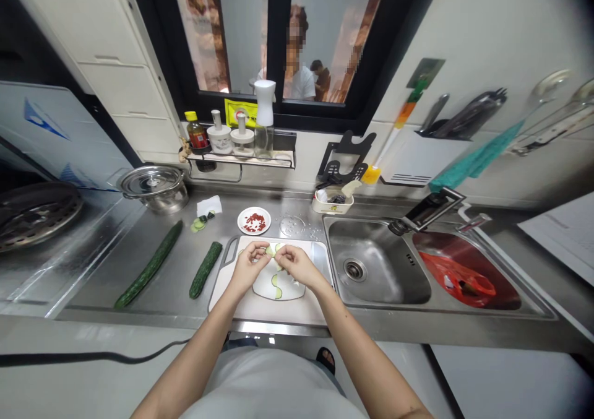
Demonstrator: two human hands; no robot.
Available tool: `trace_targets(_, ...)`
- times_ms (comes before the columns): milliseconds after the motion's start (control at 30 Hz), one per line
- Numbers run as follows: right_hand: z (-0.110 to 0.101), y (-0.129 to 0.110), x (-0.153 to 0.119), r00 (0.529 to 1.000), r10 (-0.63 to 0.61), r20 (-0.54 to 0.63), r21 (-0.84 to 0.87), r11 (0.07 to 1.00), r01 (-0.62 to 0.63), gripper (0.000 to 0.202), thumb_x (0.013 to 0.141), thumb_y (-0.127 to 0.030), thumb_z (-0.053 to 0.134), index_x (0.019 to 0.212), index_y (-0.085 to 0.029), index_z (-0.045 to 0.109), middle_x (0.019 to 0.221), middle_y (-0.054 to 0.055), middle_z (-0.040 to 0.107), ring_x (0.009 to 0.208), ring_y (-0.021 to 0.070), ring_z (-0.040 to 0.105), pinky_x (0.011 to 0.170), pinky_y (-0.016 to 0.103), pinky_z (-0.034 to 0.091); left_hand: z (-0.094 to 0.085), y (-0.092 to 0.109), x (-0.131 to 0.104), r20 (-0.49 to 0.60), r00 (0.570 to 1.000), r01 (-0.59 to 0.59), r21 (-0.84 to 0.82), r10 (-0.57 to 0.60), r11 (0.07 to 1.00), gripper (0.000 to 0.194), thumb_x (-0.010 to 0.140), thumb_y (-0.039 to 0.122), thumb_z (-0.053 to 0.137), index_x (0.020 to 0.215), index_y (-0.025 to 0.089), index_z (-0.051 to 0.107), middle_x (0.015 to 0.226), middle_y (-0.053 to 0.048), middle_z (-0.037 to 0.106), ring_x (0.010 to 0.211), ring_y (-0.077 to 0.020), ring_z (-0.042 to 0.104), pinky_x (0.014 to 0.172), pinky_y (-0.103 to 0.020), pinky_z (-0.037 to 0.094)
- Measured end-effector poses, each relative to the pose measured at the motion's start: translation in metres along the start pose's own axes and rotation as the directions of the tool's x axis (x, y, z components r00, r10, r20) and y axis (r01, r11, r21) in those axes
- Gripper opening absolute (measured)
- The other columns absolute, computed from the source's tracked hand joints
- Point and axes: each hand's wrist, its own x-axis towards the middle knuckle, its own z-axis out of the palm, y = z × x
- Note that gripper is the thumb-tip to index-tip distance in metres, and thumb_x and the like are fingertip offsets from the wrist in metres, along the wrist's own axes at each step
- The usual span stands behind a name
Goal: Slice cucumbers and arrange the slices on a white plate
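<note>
Over a pale cutting board [306, 312] my left hand [250, 264] and my right hand [297, 263] are close together, fingertips pinched. Between them is a thin cucumber slice [271, 251], held by my left hand; my right fingertips are at its other side, on a piece too small to tell apart. Below my hands is a white plate [264, 288] with thin cucumber slices [277, 286] laid in an S-shaped curve. More slices are partly hidden behind my fingers. Beyond the board's far edge stands a small white dish [254, 220] of chopped red bits.
A short cucumber [205, 270] and a longer one [151, 267] lie left of the board. Cucumber ends [200, 222] sit by a white cloth [209, 206]. A lidded steel pot [155, 187] is behind. A steel sink [378, 264] is at the right, with a red bag [459, 280].
</note>
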Motion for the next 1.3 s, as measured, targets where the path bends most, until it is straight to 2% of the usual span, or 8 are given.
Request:
trace_targets(167,-0.006,0.021,0.005,0.997,-0.013,0.073,-0.156,0.987,0.024,0.012,0.077,-0.025,0.056,0.072,-0.016,0.062,0.062,-0.003,0.055,0.06,0.0093,0.047,0.059,0.021,0.039,0.001,-0.018,0.0,0.039,0.995,0.09,-0.045,-0.088,0.995,0.041,0.065,0.03,0.07,0.103,0.017,0.059,0.066,0.005,0.055,0.062,-0.0085,0.053,0.063,-0.021,0.04)
trace_targets(267,-0.007,0.031,0.005,0.993,0.012,0.115,-0.265,0.964,0.019,0.011,0.076,-0.017,0.053,0.073,-0.015,0.064,0.064,-0.002,0.057,0.063,0.01,0.049,0.064,0.022,0.038,0.0,-0.029,-0.002,0.074,0.991,0.109,0.043,-0.112,0.993,0.045,0.064,0.026,0.069,0.107,0.015,0.06,0.063,0.006,0.053,0.06,-0.0086,0.052,0.062,-0.021,0.04)
trace_targets(333,-0.007,0.034,0.004,0.989,0.04,0.142,-0.359,0.933,0.014,0.014,0.075,-0.013,0.051,0.074,-0.015,0.065,0.068,-0.001,0.06,0.065,0.0104,0.05,0.065,0.021,0.037,-0.001,-0.037,-0.005,0.077,0.988,0.12,0.166,-0.135,0.979,0.039,0.064,0.023,0.066,0.103,0.015,0.063,0.061,0.006,0.051,0.059,-0.0087,0.051,0.061,-0.021,0.04)
trace_targets(500,-0.003,0.036,-0.001,0.964,0.167,0.204,-0.588,0.809,-0.016,0.02,0.079,-0.011,0.047,0.082,-0.015,0.067,0.077,0.002,0.066,0.068,0.0108,0.052,0.063,0.02,0.033,-0.001,-0.056,-0.013,0.057,0.981,0.134,0.499,-0.187,0.856,0.023,0.07,0.02,0.061,0.091,0.017,0.069,0.068,0.003,0.06,0.062,-0.0102,0.055,0.062,-0.021,0.04)
trace_targets(733,0.006,0.036,-0.002,0.939,0.229,0.257,-0.816,0.572,0.084,0.021,0.085,-0.017,0.047,0.085,-0.016,0.068,0.087,0.007,0.069,0.079,0.0152,0.058,0.062,0.023,0.029,0.004,-0.069,-0.022,0.073,0.963,0.14,0.683,-0.258,0.717,0.019,0.073,0.021,0.06,0.089,0.02,0.07,0.076,0.0,0.069,0.07,-0.013,0.06,0.065,-0.021,0.039)
trace_targets(833,0.009,0.038,-0.002,0.935,0.24,0.263,-0.851,0.514,0.107,0.023,0.086,-0.017,0.046,0.085,-0.016,0.069,0.089,0.008,0.07,0.083,0.017,0.059,0.065,0.024,0.031,0.007,-0.07,-0.025,0.081,0.966,0.106,0.741,-0.245,0.663,0.016,0.075,0.022,0.058,0.086,0.021,0.07,0.079,-0.001,0.07,0.074,-0.0147,0.061,0.066,-0.022,0.038)
trace_targets(1000,0.014,0.042,-0.004,0.928,0.259,0.267,-0.865,0.489,0.113,0.025,0.087,-0.018,0.045,0.089,-0.016,0.069,0.093,0.01,0.069,0.086,0.0182,0.06,0.069,0.025,0.034,0.012,-0.067,-0.027,0.09,0.964,0.069,0.825,-0.252,0.56,0.015,0.078,0.023,0.057,0.086,0.022,0.07,0.08,-0.002,0.07,0.077,-0.0162,0.062,0.067,-0.024,0.037)
trace_targets(1300,0.019,0.047,-0.005,0.929,0.262,0.26,-0.885,0.45,0.12,0.025,0.089,-0.02,0.045,0.09,-0.014,0.069,0.093,0.012,0.069,0.09,0.0202,0.059,0.071,0.027,0.035,0.015,-0.069,-0.028,0.127,0.964,0.007,0.866,-0.232,0.5,0.018,0.081,0.023,0.053,0.087,0.022,0.069,0.089,-0.004,0.069,0.089,-0.0194,0.059,0.075,-0.027,0.039)
